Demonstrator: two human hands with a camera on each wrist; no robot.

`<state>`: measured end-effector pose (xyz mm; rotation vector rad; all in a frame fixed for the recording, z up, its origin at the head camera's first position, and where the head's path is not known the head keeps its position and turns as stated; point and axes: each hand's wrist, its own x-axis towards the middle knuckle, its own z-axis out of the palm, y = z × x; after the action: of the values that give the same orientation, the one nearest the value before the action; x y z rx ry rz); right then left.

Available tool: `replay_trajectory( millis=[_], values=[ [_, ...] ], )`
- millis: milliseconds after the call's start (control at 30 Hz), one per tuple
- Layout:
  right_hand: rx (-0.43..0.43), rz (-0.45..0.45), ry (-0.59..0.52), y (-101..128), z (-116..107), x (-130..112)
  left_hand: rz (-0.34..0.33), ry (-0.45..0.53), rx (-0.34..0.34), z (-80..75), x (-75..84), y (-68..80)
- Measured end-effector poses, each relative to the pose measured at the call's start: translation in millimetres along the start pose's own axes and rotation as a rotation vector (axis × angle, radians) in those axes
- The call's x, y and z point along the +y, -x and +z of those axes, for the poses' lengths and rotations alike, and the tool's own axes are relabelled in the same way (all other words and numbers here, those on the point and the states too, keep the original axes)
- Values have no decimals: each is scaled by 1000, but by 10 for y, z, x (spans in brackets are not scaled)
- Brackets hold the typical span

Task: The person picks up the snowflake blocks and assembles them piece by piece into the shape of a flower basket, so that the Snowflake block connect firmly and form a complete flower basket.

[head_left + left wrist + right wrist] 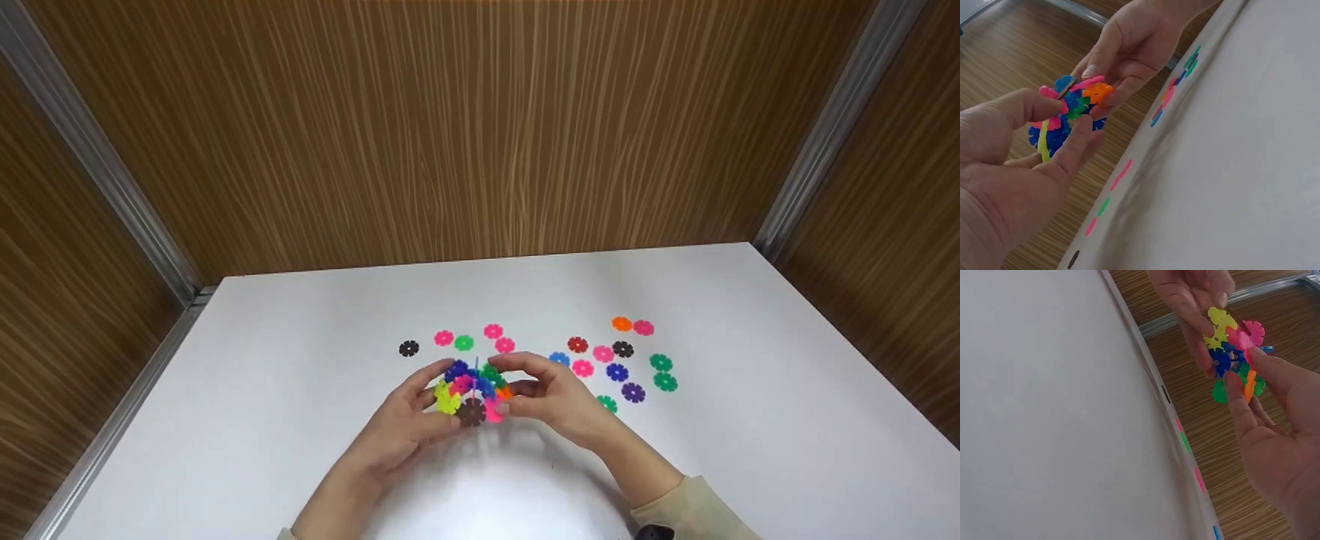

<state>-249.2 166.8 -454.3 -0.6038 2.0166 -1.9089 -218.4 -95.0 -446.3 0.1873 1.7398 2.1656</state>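
Between both hands, above the table, is a rounded cluster of interlocked plastic snowflake discs (472, 412) in blue, yellow, pink, green, orange and brown. My left hand (397, 431) grips its left side, thumb near the brown disc and fingers by the yellow discs (1217, 329). On the other side my right hand (562, 401) pinches the cluster, with its thumb at a pink disc and the fingers near the green and orange discs (1096, 93). In the right wrist view, dark blue discs (1220, 363) show in the middle of the cluster. Parts of it are hidden behind fingers.
Loose discs lie flat on the white table (262, 360). A black disc (409, 348), pink ones and a light green disc (464, 343) lie beyond the hands. Several more, including an orange disc (622, 324) and a purple disc (633, 392), spread to the right. Wood-grain panels (480, 135) enclose the table.
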Motion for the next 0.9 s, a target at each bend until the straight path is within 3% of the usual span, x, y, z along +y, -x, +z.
replay_trajectory(
  millis=[100, 267, 433, 600, 900],
  values=[
    [-32, -18, -6, -6, 22, -8, 14, 71, 27, 1, 11, -7],
    [-104, -36, -22, -23, 3, -36, 41, 78, 144, -21, 36, -11],
    [-2, -47, 64, -136, -115, -45, 66, 103, 228, -123, 90, 14],
    [89, 8, 212, -465, -220, 24, 100, 136, 311, -251, 152, 37],
    [108, 98, 359, -955, -251, 105, 122, 192, 326, -339, 180, 55]
  ],
)
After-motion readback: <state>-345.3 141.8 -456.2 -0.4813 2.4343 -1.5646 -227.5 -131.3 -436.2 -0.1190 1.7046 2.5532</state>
